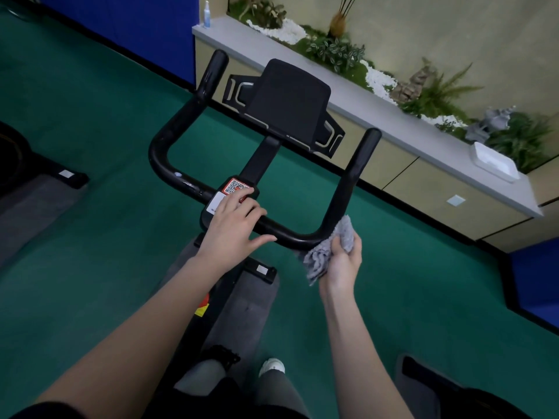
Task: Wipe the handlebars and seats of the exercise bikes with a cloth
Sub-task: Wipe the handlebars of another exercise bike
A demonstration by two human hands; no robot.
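Note:
A black U-shaped handlebar [169, 164] of an exercise bike fills the middle of the view, with a black console [287, 101] behind it. My left hand [233, 228] rests flat on the centre clamp, fingers spread over the QR sticker [234, 186] and the bar. My right hand [341, 261] grips a crumpled grey cloth [325, 252], pressed against the lower right bend of the handlebar. The seat is not in view.
Green floor [90, 116] surrounds the bike. A second bike's base [39, 164] stands at the left, another dark part at the lower right [438, 385]. A long counter [378, 116] with plants, a spray bottle [207, 14] and a white tray [494, 164] runs behind.

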